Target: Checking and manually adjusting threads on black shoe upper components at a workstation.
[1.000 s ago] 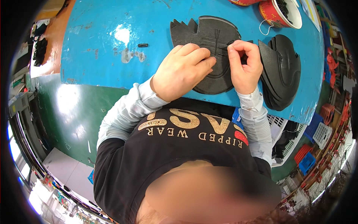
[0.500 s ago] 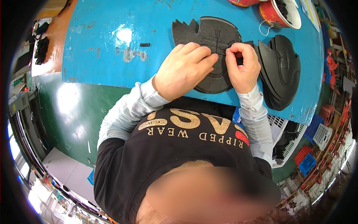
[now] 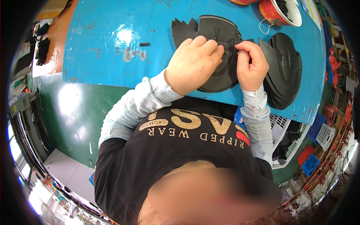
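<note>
While our left hand presses flat on the black shoe upper near the blue table's front edge, our right hand seemingly pinches it.

Your left hand and right hand rest side by side on the flat shoe upper, on the table w/ fingertips nearly meeting. Stack of uppers just right of your right hand. Bowl behind the stack, far edge. Small clip lies left of the upper.
</note>
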`<state>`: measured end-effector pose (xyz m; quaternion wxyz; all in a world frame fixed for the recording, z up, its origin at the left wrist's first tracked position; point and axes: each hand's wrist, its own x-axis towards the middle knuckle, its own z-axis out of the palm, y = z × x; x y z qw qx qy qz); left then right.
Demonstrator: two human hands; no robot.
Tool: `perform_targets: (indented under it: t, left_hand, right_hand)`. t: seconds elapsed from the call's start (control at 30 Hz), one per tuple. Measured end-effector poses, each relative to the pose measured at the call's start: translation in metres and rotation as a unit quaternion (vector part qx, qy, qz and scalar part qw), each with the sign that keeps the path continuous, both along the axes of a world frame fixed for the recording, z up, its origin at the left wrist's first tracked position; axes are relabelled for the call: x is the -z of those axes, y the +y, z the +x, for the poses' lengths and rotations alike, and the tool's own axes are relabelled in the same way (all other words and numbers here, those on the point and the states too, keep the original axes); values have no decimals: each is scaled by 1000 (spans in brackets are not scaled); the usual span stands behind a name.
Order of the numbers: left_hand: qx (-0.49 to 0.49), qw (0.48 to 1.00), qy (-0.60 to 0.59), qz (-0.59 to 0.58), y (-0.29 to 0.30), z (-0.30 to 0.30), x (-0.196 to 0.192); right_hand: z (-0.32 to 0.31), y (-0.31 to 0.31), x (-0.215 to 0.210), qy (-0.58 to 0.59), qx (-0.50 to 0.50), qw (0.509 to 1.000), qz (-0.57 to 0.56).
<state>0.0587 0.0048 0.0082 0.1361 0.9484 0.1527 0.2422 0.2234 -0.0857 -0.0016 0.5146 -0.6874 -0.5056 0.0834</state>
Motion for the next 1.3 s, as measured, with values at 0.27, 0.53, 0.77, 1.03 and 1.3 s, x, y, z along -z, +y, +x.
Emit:
perform_targets:
  t: [0.27, 0.53, 0.77, 1.03, 1.3]
  left_hand:
    - [-11, 1000, 17, 15, 2, 1, -2]
    - [-21, 999, -44, -10, 0, -3, 7]
    - [-10, 997, 11, 73, -3, 0, 5]
    - [-59, 994, -92, 29, -5, -7, 2]
    - [-53, 928, -317, -191, 19, -24, -4]
  right_hand:
    - [3, 3, 2, -256, -53, 965, -14]
    - [4, -3, 5, -181, -55, 982, 18]
    - [-1, -2, 3, -260, -47, 965, 0]
    - [18, 8, -74, -226, -30, 974, -11]
    - [152, 136, -87, -363, -32, 920, -144]
